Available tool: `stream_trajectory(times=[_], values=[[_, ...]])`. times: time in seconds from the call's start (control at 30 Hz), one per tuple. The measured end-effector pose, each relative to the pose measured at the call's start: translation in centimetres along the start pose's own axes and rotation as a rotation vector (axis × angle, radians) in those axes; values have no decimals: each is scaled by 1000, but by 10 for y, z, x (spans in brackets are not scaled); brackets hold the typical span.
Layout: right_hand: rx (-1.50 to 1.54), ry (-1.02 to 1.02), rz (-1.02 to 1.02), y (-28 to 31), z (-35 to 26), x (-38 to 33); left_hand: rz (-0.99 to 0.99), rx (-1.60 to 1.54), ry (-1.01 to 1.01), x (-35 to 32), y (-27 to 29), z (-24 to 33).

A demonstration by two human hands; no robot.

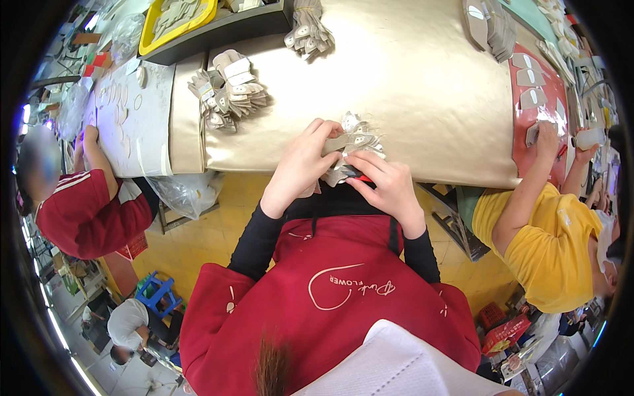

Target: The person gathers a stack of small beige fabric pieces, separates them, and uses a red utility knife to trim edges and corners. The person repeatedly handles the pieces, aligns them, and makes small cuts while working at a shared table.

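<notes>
At the near edge of the gold-coloured table, my left hand (300, 158) is closed on a cluster of grey fabric pieces (358, 140), cut flat and trailing loose threads. My right hand (391, 187) meets it from the other side, its fingers bent around a small red-and-black tool (358, 175); the tool's working end is hidden among the pieces. The fingertips of both hands nearly touch over the cluster.
Bundles of similar grey pieces lie further left (231, 89), at the back (308, 33) and at the far right (490, 26). A yellow tray (175, 30) sits in a dark box. One co-worker in red (92, 204) is on the left, another in yellow (548, 241) on the right.
</notes>
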State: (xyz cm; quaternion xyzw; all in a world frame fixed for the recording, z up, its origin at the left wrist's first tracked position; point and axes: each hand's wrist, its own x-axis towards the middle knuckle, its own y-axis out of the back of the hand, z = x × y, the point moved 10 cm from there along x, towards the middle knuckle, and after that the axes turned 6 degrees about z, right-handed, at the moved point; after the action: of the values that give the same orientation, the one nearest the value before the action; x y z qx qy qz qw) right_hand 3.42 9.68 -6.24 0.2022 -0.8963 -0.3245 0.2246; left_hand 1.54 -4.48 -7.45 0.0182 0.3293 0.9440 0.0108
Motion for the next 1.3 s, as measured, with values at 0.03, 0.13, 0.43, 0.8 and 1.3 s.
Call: stream_trajectory(times=[0.03,0.13,0.43,0.8,1.3], values=[[5,-5,2,0,0,-1,-11,35,4,1,-3,-3],[21,-20,10,0,2,-1,-65,97,52,0,-11,-17],[104,-73,114,10,8,2,-53,-604,448,-16,-18,-51],[47,-102,230,26,10,10,-93,-670,395,-16,-16,-39],[-131,74,272,21,-2,13,-93,-516,309,-13,-13,-31]])
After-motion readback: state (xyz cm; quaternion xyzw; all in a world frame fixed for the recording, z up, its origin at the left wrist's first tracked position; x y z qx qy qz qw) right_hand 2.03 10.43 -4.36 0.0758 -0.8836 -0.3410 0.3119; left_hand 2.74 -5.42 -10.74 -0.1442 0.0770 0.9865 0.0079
